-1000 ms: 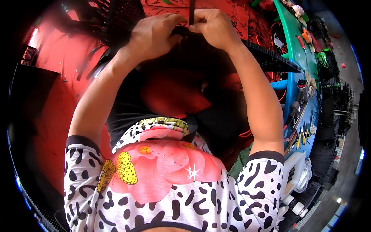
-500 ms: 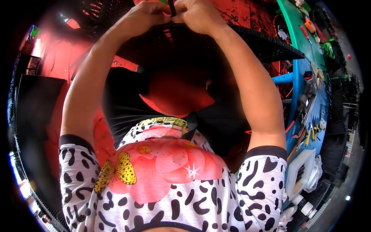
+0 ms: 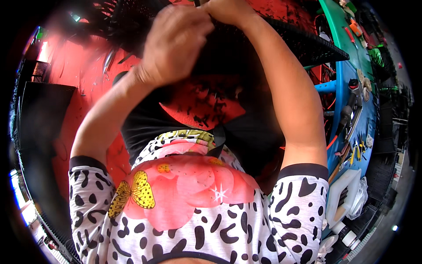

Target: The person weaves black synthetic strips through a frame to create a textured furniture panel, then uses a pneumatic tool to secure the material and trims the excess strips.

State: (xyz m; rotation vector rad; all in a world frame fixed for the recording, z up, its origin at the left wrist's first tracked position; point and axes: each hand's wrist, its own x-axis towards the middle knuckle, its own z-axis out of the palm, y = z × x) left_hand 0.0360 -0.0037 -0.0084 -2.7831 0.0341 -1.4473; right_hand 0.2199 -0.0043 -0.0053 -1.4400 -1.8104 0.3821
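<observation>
Red floor covering (image 3: 72,72) everywhere, spreading around the black woven panel (image 3: 314,47), our landmark here. Off the panel's right end runs the blue-and-green workbench (image 3: 347,72), hemming that side in. Nearest the wearer, the person's black trousers (image 3: 147,119) close off the room on the panel's near side. Up at the panel's left part, the left hand (image 3: 178,42) is a blur, fingers curled; whether they hold anything, I cannot tell. Beside it, the right hand (image 3: 226,9), cut by the top edge, fingers drawn narrow; their grip I cannot tell either. On the bench, nearer the wearer than the panel, lies a white plastic frame (image 3: 340,198), then a black corded tool (image 3: 350,105), then yellow-handled pliers (image 3: 358,152). And the smallest, a black strip (image 3: 196,2), shows right by the right fingertips, above the panel. Now the edges: the panel's right corner overlaps the bench edge in view, contact unclear. Widest room, left of the panel, past the left forearm, thin scraps scattered there.
</observation>
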